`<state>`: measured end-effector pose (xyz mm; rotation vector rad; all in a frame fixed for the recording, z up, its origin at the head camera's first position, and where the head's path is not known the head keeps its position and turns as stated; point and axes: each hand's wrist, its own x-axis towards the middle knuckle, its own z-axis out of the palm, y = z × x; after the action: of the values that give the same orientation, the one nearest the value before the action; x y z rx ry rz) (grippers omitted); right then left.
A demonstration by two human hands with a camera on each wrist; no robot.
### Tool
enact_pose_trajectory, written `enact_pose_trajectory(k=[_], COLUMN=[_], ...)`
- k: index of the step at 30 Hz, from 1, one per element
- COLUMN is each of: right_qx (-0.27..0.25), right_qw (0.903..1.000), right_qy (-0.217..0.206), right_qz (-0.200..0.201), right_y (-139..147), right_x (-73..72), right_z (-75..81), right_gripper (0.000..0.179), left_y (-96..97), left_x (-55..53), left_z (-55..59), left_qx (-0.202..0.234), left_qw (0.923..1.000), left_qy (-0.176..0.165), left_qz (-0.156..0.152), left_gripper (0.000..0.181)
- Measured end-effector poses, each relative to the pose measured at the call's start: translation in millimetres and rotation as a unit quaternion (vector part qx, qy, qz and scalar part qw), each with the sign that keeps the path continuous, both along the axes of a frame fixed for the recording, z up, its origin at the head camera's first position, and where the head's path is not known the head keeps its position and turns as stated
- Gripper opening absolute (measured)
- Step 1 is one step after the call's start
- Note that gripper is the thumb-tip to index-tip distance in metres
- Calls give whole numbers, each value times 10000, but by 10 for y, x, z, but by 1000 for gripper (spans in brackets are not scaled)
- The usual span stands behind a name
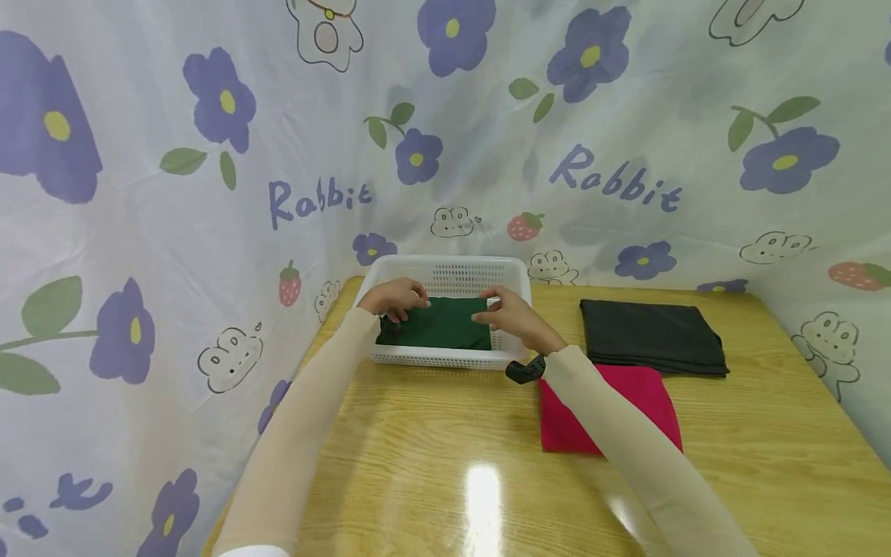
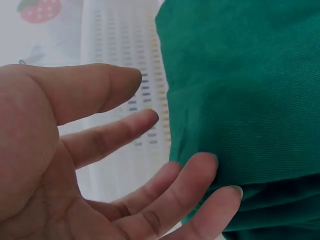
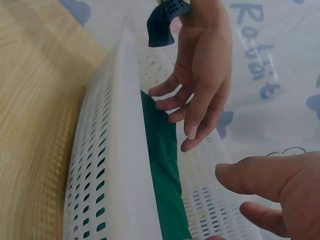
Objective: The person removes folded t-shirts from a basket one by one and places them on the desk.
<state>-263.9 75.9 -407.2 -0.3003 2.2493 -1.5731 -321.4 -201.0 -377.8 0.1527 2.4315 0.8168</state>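
A folded dark green cloth [image 1: 445, 323] lies inside a white perforated plastic basket [image 1: 445, 357] near the back of the table. My left hand [image 1: 398, 298] is over the basket's left part, fingers spread; in the left wrist view its lower fingertips [image 2: 204, 162] overlap the edge of the green cloth [image 2: 240, 100], whose layers show at the bottom. Over the right part is my right hand [image 1: 513, 316], its thumb and fingers apart with nothing between them. The right wrist view shows both hands above the basket's long rim [image 3: 131, 140].
On the wooden table [image 1: 418, 441], a folded red cloth [image 1: 633, 394] lies partly under my right forearm. Behind it to the right is a folded black cloth [image 1: 650, 336]. A curtain printed with flowers and rabbits [image 1: 473, 139] hangs close behind the basket and along the left side.
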Motion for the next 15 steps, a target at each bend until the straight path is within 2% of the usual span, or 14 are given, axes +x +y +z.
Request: enact_pose_trajectory(k=[9,15], right_qx=[167,477], right_qw=[9997,9986], right_qy=[-198,-231], right_qz=[26,-45], right_y=[-126,-185], right_x=[-53,-86], right_z=[-71,-131], right_gripper=[63,65], left_y=[-56,-89], left_x=[5,12], left_z=[-19,-43], left_qx=[-180,-444], left_qw=[9998,9990], left_qy=[38,13], left_qz=[125,69], left_gripper=[51,59])
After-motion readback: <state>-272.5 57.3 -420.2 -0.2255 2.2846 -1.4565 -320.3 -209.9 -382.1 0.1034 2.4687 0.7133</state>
